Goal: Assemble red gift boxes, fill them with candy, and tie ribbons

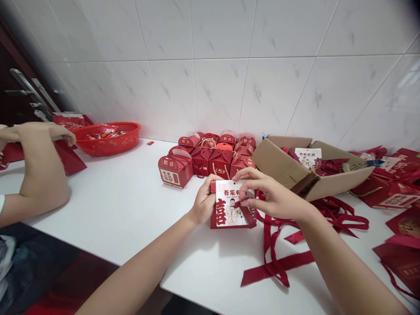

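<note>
My left hand (204, 202) grips the left side of a red gift box (214, 222) just above the table, its thumb against a white card. That card (231, 214), printed with red characters and a cartoon couple, covers most of the box's front. In front of the card, my right hand (262, 194) pinches a dark red ribbon (246, 214) between thumb and fingers. The ribbon slants down across the card's right part. More loose red ribbons (272, 249) lie tangled on the table beneath my right forearm.
Several closed red candy boxes (221, 159) stand grouped by the tiled wall. An open cardboard carton (341, 181) holds cards and ribbons. Red bags (402, 253) lie at the right. A red plastic basket (127, 140) holds sweets; another person's arm (42, 166) rests beside it.
</note>
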`<control>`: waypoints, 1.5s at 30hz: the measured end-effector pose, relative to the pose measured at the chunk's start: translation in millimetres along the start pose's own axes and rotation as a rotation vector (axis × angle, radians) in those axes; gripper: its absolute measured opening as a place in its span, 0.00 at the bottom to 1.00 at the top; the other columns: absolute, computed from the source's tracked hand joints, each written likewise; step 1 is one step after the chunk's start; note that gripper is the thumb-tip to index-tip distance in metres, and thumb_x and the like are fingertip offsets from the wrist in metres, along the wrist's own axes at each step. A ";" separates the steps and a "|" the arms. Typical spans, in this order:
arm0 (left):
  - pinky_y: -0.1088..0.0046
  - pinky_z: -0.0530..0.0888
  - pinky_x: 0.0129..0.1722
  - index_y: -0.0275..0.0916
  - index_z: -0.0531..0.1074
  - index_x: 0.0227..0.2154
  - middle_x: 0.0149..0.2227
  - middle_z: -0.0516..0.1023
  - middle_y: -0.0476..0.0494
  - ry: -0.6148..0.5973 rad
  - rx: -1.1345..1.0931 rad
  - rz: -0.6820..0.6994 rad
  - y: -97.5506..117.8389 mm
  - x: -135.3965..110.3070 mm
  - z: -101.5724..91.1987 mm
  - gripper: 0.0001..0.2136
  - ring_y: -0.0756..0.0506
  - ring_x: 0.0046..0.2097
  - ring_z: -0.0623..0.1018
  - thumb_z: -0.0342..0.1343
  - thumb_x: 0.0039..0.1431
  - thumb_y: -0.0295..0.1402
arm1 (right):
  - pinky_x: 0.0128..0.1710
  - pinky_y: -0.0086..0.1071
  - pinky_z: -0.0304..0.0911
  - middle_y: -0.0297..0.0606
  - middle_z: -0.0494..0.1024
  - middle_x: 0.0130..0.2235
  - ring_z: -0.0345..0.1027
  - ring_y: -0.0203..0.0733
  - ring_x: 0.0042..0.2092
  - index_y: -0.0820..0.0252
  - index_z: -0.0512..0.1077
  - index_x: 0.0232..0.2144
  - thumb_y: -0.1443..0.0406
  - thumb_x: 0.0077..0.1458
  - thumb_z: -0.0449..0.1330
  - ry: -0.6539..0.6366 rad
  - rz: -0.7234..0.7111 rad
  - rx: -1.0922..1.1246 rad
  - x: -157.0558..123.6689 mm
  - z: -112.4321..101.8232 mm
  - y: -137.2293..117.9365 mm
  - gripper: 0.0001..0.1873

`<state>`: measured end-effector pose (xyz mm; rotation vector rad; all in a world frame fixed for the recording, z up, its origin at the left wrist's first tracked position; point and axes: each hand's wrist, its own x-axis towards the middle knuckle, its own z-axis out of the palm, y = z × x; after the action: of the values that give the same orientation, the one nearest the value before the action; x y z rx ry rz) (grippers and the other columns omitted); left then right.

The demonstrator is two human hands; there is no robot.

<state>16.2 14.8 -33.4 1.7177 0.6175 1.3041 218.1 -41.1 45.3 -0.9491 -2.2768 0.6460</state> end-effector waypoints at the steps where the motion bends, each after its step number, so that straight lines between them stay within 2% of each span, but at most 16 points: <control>1: 0.74 0.68 0.33 0.39 0.67 0.37 0.34 0.73 0.49 -0.008 -0.004 -0.007 1.4 -0.6 -0.6 0.07 0.49 0.33 0.71 0.48 0.56 0.29 | 0.55 0.37 0.59 0.39 0.64 0.51 0.61 0.42 0.55 0.58 0.70 0.30 0.73 0.55 0.59 0.001 0.002 0.003 0.4 0.0 0.1 0.06; 5: 0.72 0.70 0.38 0.40 0.68 0.44 0.42 0.74 0.46 -0.027 -0.016 -0.009 5.4 -2.4 -3.5 0.12 0.47 0.38 0.72 0.46 0.57 0.30 | 0.56 0.40 0.59 0.40 0.64 0.51 0.60 0.43 0.55 0.58 0.71 0.30 0.71 0.56 0.59 -0.006 0.008 0.009 1.1 0.2 0.6 0.04; 10: 0.66 0.70 0.48 0.41 0.64 0.51 0.49 0.73 0.42 -0.068 -0.141 0.019 2.3 -2.3 -4.2 0.22 0.42 0.49 0.72 0.48 0.50 0.29 | 0.55 0.41 0.62 0.40 0.62 0.52 0.61 0.43 0.55 0.58 0.72 0.31 0.72 0.55 0.59 -0.008 0.031 0.026 1.7 2.5 2.0 0.05; 13: 0.64 0.72 0.45 0.39 0.66 0.48 0.47 0.74 0.40 -0.081 -0.200 0.011 2.7 -2.0 -1.5 0.18 0.41 0.46 0.75 0.48 0.57 0.40 | 0.54 0.40 0.63 0.41 0.61 0.52 0.60 0.43 0.54 0.58 0.72 0.31 0.72 0.55 0.58 -0.016 0.046 0.024 1.9 3.8 2.6 0.05; 15: 0.67 0.73 0.40 0.40 0.67 0.46 0.43 0.75 0.41 -0.047 -0.155 -0.008 4.9 -1.6 0.6 0.18 0.43 0.40 0.76 0.44 0.62 0.46 | 0.54 0.39 0.62 0.41 0.60 0.52 0.60 0.43 0.55 0.59 0.72 0.31 0.73 0.55 0.58 -0.023 0.043 0.022 2.0 4.4 2.5 0.05; 18: 0.73 0.72 0.34 0.40 0.70 0.42 0.38 0.76 0.45 -0.004 -0.056 -0.025 9.0 -0.2 1.6 0.13 0.48 0.35 0.74 0.49 0.63 0.43 | 0.56 0.38 0.60 0.42 0.60 0.52 0.58 0.42 0.56 0.59 0.71 0.31 0.72 0.55 0.59 -0.027 0.037 0.012 2.0 4.7 1.6 0.04; 20: 0.75 0.72 0.35 0.40 0.71 0.40 0.36 0.76 0.47 0.006 0.004 -0.015 10.8 1.2 0.4 0.10 0.49 0.35 0.74 0.53 0.62 0.40 | 0.57 0.39 0.59 0.42 0.60 0.52 0.57 0.43 0.57 0.59 0.71 0.31 0.72 0.55 0.59 -0.032 0.044 -0.001 1.7 4.1 0.8 0.04; 30: 0.73 0.72 0.40 0.39 0.70 0.38 0.38 0.77 0.45 -0.004 0.184 0.074 9.5 3.5 -3.9 0.10 0.47 0.40 0.76 0.52 0.62 0.40 | 0.55 0.37 0.60 0.40 0.60 0.52 0.59 0.43 0.55 0.57 0.73 0.32 0.67 0.56 0.61 -0.093 0.053 0.064 -1.2 -2.4 1.4 0.01; 33: 0.73 0.73 0.39 0.39 0.69 0.39 0.37 0.77 0.45 -0.004 0.210 0.100 10.3 3.8 -2.8 0.10 0.47 0.39 0.76 0.51 0.63 0.40 | 0.57 0.40 0.58 0.40 0.59 0.52 0.57 0.44 0.56 0.57 0.73 0.32 0.66 0.55 0.61 -0.103 0.062 0.024 -0.7 0.4 1.0 0.01; 37: 0.73 0.72 0.39 0.39 0.68 0.37 0.37 0.77 0.45 0.004 0.249 0.131 10.9 4.8 -1.6 0.09 0.47 0.39 0.76 0.51 0.63 0.39 | 0.53 0.39 0.61 0.41 0.60 0.50 0.59 0.43 0.53 0.57 0.72 0.32 0.66 0.56 0.60 -0.027 0.068 0.006 1.4 6.3 1.7 0.01; 41: 0.73 0.72 0.38 0.39 0.67 0.36 0.36 0.77 0.45 -0.001 0.273 0.152 10.2 5.8 -1.1 0.07 0.48 0.38 0.76 0.51 0.63 0.37 | 0.46 0.35 0.63 0.39 0.67 0.46 0.64 0.39 0.46 0.58 0.70 0.30 0.69 0.56 0.59 0.123 0.030 0.024 3.8 8.8 4.6 0.03; 45: 0.72 0.72 0.39 0.39 0.67 0.36 0.35 0.77 0.45 0.001 0.286 0.159 8.9 5.9 -1.0 0.06 0.47 0.37 0.76 0.51 0.63 0.37 | 0.44 0.35 0.63 0.38 0.71 0.44 0.66 0.39 0.44 0.58 0.70 0.29 0.71 0.56 0.58 0.196 0.011 -0.030 5.0 9.5 7.0 0.05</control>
<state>16.3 15.4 -22.7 2.0332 0.7066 1.3778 212.2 -34.8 35.8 -0.9943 -2.1150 0.5009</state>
